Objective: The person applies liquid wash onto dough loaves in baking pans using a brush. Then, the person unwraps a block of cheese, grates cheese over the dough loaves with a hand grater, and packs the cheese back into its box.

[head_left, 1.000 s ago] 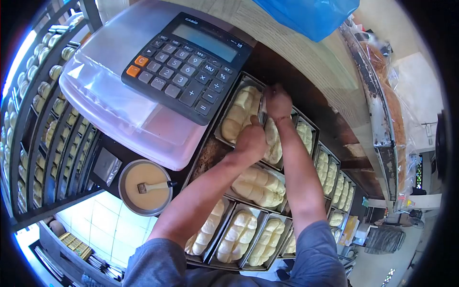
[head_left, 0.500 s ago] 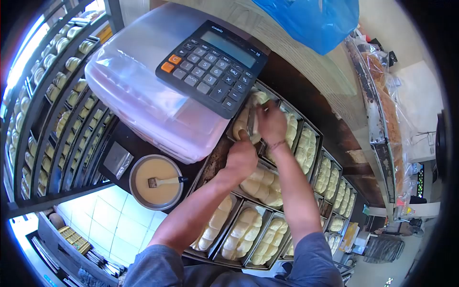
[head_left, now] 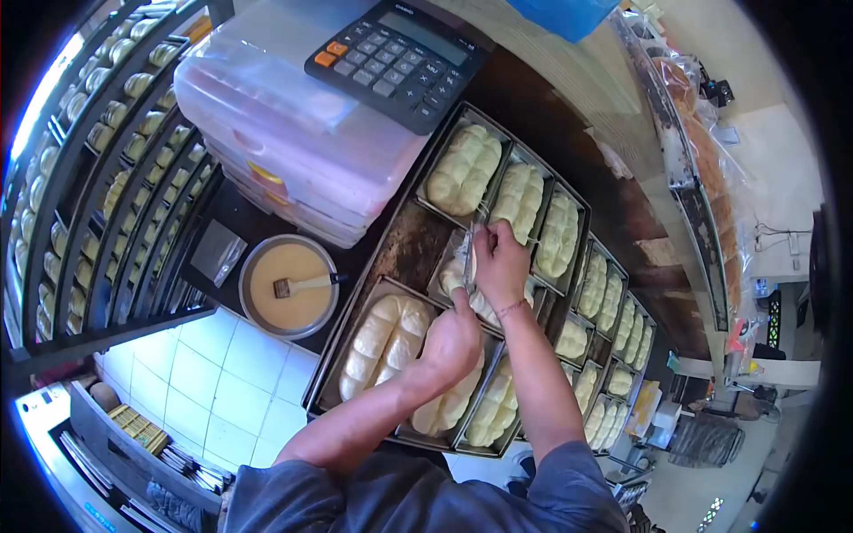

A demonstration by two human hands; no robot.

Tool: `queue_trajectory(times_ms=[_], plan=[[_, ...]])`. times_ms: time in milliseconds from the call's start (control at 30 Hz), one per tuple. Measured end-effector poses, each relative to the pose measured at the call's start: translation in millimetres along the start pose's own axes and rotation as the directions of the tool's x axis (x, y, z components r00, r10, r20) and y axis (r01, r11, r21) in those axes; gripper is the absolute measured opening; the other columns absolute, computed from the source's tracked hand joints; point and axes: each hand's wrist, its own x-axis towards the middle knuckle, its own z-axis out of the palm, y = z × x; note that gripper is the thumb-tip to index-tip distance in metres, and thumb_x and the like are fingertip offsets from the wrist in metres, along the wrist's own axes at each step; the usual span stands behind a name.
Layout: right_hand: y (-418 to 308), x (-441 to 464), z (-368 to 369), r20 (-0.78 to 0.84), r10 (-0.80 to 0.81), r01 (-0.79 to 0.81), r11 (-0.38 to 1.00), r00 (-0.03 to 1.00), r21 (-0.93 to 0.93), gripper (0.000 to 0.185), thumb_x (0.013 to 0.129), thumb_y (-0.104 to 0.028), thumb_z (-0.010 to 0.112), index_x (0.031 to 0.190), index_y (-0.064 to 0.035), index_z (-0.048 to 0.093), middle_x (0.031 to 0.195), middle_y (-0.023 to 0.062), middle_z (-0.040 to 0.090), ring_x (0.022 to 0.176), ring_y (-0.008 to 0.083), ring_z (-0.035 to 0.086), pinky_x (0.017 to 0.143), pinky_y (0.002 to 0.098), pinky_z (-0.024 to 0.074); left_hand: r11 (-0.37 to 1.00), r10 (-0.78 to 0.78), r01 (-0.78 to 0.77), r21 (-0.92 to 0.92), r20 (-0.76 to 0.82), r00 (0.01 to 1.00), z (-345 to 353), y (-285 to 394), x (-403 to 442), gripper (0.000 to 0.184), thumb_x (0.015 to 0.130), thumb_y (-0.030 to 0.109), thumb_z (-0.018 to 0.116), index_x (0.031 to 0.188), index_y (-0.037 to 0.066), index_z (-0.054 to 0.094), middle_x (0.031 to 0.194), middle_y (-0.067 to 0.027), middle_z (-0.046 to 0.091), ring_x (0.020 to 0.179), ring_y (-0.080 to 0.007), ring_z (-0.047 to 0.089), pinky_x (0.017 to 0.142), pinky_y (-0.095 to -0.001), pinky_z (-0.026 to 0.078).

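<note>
My right hand [head_left: 502, 266] is closed around a thin metallic tool [head_left: 470, 253], possibly scissors, held upright above a loaf tin. Just below and left of it, my left hand [head_left: 451, 342] is partly closed, its index finger reaching to dough [head_left: 453, 275] in that tin. Whether it pinches anything is hidden. Beyond my hands, segmented dough loaves [head_left: 465, 169] fill a joined set of dark tins [head_left: 422, 206]. Nearer my body lie more dough loaves [head_left: 385, 338] in tins, some covered by my forearms.
A bowl of pale liquid [head_left: 289, 293] holds a brush [head_left: 306, 283]. Beside it stand a plastic container [head_left: 293, 124] with a calculator [head_left: 400, 58] on top. A tray rack [head_left: 107, 186] is at the left. A blue bag [head_left: 569, 13] hangs at the top, near packaged bread [head_left: 702, 151].
Both hands moved from the far-left tin to a tin in the nearer row, taking the tool along. The far tins are now uncovered. The view has shifted.
</note>
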Motion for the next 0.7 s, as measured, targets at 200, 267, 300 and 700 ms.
queue_trajectory(times_ms=[200, 267, 300, 700], plan=[[21.1, -28.3, -22.9, -0.025, 0.078, -0.079, 0.995, 0.997, -0.055, 0.022, 0.092, -0.026, 0.061, 0.087, -0.0051, 0.059, 0.066, 0.0150, 0.062, 0.058, 0.0323, 0.062, 0.054, 0.0395, 0.0465, 0.934, 0.168, -0.177, 0.310, 0.057, 0.984, 35.1, -5.7, -27.0, 0.050, 0.085, 0.006, 0.053, 0.120, -0.024, 0.033, 0.059, -0.0145, 0.060, 0.052, -0.0229, 0.065, 0.039, -0.0368, 0.047], [30.1, -39.5, -27.9, -0.010, 0.121, -0.121, 0.990, 0.993, -0.066, 0.021, 0.092, -0.026, 0.061, 0.087, -0.0051, 0.059, 0.066, 0.0152, 0.063, 0.059, 0.0329, 0.062, 0.054, 0.0396, 0.0466, 0.977, 0.116, -0.125, 0.173, 0.057, 0.992, 37.5, 7.2, -29.7, 0.049, 0.085, 0.006, 0.054, 0.118, -0.023, 0.034, 0.060, -0.0168, 0.061, 0.053, -0.0264, 0.065, 0.041, -0.0397, 0.048], [37.0, -37.2, -25.2, -0.046, 0.146, -0.150, 0.984, 0.988, -0.100, 0.022, 0.092, -0.026, 0.061, 0.086, -0.0051, 0.059, 0.067, 0.0152, 0.063, 0.059, 0.0333, 0.062, 0.055, 0.0401, 0.0466, 0.990, 0.092, -0.098, 0.105, 0.062, 0.994, 38.1, 13.0, -32.5, 0.048, 0.085, 0.006, 0.054, 0.118, -0.022, 0.035, 0.061, -0.0179, 0.062, 0.054, -0.0281, 0.066, 0.042, -0.0412, 0.049], [106.1, -67.3, -50.0, -0.126, 0.235, -0.255, 0.950, 0.964, -0.181, 0.025, 0.093, -0.032, 0.058, 0.084, -0.0084, 0.057, 0.068, 0.0132, 0.065, 0.066, 0.0380, 0.064, 0.059, 0.0482, 0.0489, 0.999, 0.028, -0.021, -0.029, 0.251, 0.968, 85.7, 33.4, -47.3, 0.040, 0.090, 0.010, 0.049, 0.118, -0.013, 0.031, 0.064, -0.0309, 0.059, 0.059, -0.0453, 0.063, 0.049, -0.0536, 0.048]])
